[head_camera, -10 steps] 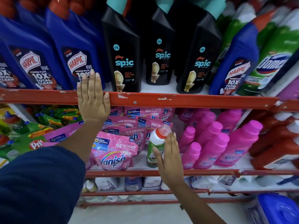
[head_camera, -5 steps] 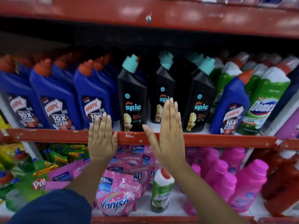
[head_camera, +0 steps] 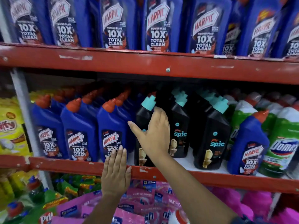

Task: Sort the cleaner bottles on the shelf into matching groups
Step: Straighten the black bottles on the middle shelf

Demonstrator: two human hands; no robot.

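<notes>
On the middle shelf stand blue Harpic bottles (head_camera: 80, 130) with orange caps at left, black Spic bottles (head_camera: 212, 138) with teal caps in the centre, and green and white Domex bottles (head_camera: 281, 143) at right. One lone blue Harpic bottle (head_camera: 250, 143) stands between the Spic and Domex groups. My right hand (head_camera: 153, 133) is spread over the front of the leftmost black Spic bottle (head_camera: 143, 117), fingers apart, thumb pointing left. My left hand (head_camera: 116, 172) lies flat on the red shelf edge (head_camera: 210, 180) below the Harpic row.
A top shelf holds a row of larger blue Harpic bottles (head_camera: 157, 25). Pink Vanish pouches (head_camera: 142, 204) and green packs (head_camera: 71, 188) fill the shelf below. Yellow packets (head_camera: 11, 130) sit at far left beyond a grey upright (head_camera: 24, 110).
The view has tilted upward, bringing the top Harpic shelf into sight. My right hand rose from the lower shelf's small green bottle to the leftmost Spic bottle. My left hand stays on the shelf edge.
</notes>
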